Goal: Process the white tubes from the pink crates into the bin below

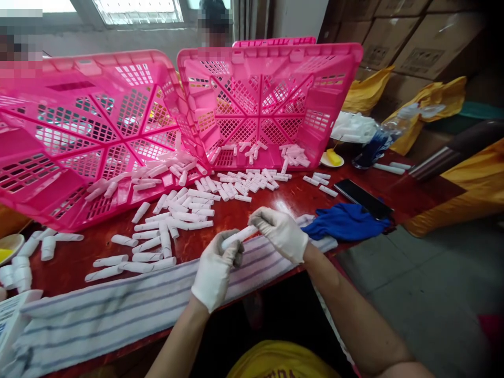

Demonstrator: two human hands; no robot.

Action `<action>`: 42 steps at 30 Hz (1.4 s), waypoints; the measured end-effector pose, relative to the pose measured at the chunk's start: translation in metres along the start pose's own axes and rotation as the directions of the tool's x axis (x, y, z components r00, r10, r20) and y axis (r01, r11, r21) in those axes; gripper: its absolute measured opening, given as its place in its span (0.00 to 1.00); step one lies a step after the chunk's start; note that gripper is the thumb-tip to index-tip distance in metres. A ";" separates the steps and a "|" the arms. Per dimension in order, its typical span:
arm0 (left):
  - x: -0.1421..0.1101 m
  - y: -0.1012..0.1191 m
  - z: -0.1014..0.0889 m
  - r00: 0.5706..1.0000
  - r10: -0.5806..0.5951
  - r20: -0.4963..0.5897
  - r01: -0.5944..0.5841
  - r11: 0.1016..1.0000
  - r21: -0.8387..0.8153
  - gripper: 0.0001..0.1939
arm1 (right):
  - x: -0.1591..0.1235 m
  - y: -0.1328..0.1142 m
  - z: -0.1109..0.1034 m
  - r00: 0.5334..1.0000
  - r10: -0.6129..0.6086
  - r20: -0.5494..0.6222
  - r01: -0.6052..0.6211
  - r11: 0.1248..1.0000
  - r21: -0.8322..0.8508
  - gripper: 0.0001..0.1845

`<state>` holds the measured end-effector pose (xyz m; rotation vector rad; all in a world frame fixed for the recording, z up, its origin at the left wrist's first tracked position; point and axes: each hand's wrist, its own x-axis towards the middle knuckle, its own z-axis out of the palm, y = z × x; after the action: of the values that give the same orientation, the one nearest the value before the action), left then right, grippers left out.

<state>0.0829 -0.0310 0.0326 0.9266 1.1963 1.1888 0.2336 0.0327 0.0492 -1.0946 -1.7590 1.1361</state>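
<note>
Bright light is coming through the back window point(139, 10). A white shine is glowing on the red tabletop point(240, 212). The boxes point(437, 47) are sitting in shadow, black is filling the right edge, and blocky squares are blurring bits up top.

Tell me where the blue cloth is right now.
In the head view, the blue cloth lies on the red table to the right of the gloved right hand, beside the black phone.

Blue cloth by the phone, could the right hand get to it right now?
Probably yes: the blue cloth lies close beside the right hand, with nothing standing between them, though it would likely have to leave the white tube first.
</note>
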 end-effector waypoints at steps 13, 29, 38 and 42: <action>0.001 -0.010 0.007 0.982 0.130 -0.135 -0.117 0.988 0.096 0.18 | -0.009 0.013 0.021 0.961 0.196 -0.196 -0.084 0.880 0.467 0.19; 0.010 -0.037 -0.005 0.641 0.768 -0.010 -0.480 0.410 0.776 0.14 | 0.001 -0.008 0.019 0.940 0.255 -0.228 -0.146 0.902 0.407 0.21; 0.001 -0.018 0.013 0.882 0.453 -0.133 -0.301 0.757 0.580 0.16 | -0.009 -0.005 0.014 0.954 0.135 -0.269 -0.098 0.984 0.146 0.07; 0.001 -0.020 0.017 0.937 0.307 -0.165 -0.215 0.883 0.418 0.17 | -0.006 -0.005 0.016 0.931 0.156 -0.330 -0.107 0.981 0.161 0.04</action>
<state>0.1033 -0.0327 0.0165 1.3160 1.5704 1.3202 0.2197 0.0211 0.0480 -1.2533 -1.3336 1.0577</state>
